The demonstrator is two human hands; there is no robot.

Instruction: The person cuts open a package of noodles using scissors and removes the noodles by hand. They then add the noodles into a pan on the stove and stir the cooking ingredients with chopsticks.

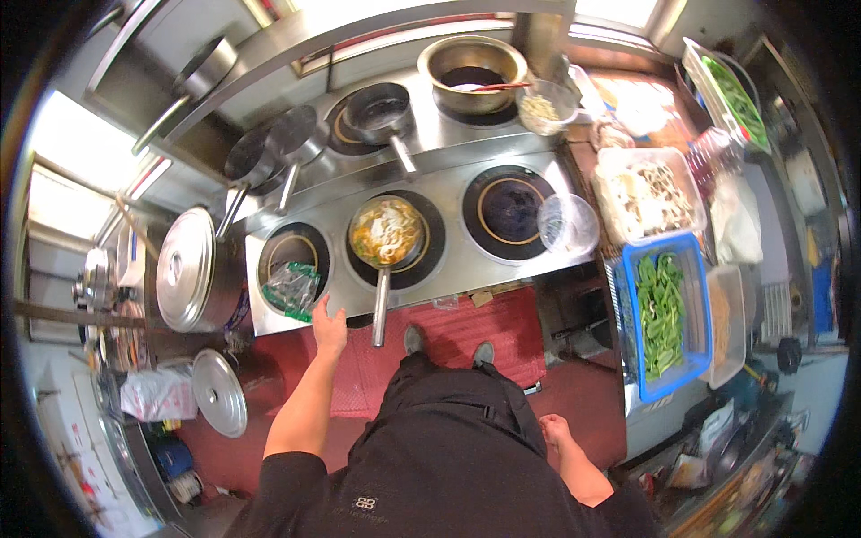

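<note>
My left hand (329, 324) reaches to the cooktop's front edge, fingers apart, beside a clear plastic bag with green edges (293, 289). That bag lies on the left front burner (294, 250); whether my fingertips touch it I cannot tell. On the middle front burner sits a small saucepan (382, 296) of noodles (386, 232) in yellowish broth with some greens, its metal handle towards me. My right hand (555, 429) hangs low at my right side, fingers curled, palm hidden. A clear plastic bowl (568, 224) overlaps the edge of the right front burner (508, 208).
Saucepans (380, 111) and a large metal basin (473, 75) stand along the back. At right are a tub of sliced mushrooms (649, 191) and a blue basket (629, 323) of leafy greens. A large lidded pot (185, 259) stands left; another metal lid (220, 393) is lower.
</note>
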